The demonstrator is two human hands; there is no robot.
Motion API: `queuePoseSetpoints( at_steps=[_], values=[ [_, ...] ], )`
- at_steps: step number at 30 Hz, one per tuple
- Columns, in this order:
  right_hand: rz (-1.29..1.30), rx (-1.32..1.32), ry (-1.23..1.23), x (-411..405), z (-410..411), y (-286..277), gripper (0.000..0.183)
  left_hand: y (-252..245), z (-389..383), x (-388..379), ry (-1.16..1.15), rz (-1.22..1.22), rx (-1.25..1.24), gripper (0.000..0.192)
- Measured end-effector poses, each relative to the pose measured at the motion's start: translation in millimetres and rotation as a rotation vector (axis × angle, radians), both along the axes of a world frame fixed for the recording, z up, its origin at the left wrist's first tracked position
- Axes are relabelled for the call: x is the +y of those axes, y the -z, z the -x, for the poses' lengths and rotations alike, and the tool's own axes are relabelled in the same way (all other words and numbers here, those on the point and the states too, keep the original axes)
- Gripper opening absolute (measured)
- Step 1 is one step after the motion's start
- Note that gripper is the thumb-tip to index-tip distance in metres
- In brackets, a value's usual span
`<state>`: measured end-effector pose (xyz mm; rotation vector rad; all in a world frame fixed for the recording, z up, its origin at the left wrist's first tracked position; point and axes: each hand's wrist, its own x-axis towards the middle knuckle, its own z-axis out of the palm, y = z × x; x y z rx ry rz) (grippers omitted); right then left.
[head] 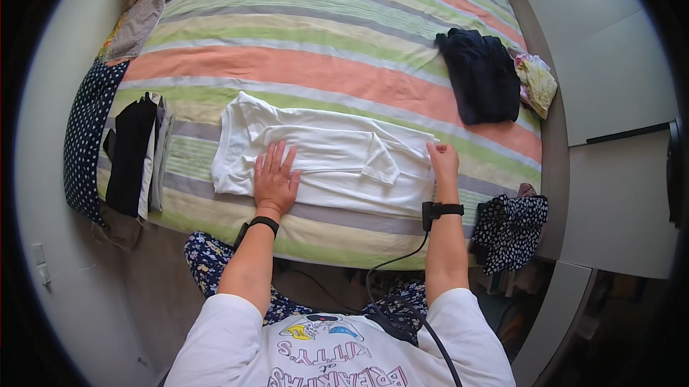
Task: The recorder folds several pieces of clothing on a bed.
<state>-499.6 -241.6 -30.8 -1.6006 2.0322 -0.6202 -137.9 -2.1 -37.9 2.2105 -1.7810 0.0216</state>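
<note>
A white T-shirt (323,153) lies lengthwise on the striped bedspread, its neckline at the left and its hem at the right. Its long side is folded inward, with one short sleeve lying along the top of the body. My left hand (276,179) rests palm down on the shirt near the shoulder end, fingers extended and slightly apart. At the hem, my right hand (444,161) has its thumb and fingers closed on the shirt's edge. Both wrists wear black straps, and a cable runs from the right one.
Stacked folded clothes (132,155) lie left, beside a star-patterned pillow (91,134). On the right are a dark garment (479,77), a yellow floral cloth (537,83) and a black-and-white patterned cloth (508,231). The striped bedspread (301,72) extends beyond; white cabinets (619,80) flank it.
</note>
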Motion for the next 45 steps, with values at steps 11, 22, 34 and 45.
queuePoseSetpoints(
  at_steps=[11,22,34,45],
  values=[
    [-0.287,-0.366,-0.011,10.6,9.0,-4.5,0.028,5.4,-0.2,-2.2,-0.025,0.107,-0.019,0.053],
    [-0.177,-0.766,-0.038,14.5,10.1,-47.0,0.010,-56.3,130.9,-144.2,0.213,0.166,0.200,0.032],
    [-0.184,-0.779,-0.064,25.3,16.5,-48.6,0.008,-48.6,150.0,-163.4,0.287,-0.011,-0.059,0.012],
    [-0.059,-0.361,-0.154,27.5,35.7,21.3,0.020,-51.0,151.5,-151.5,0.449,-0.018,-0.094,0.011]
  ],
)
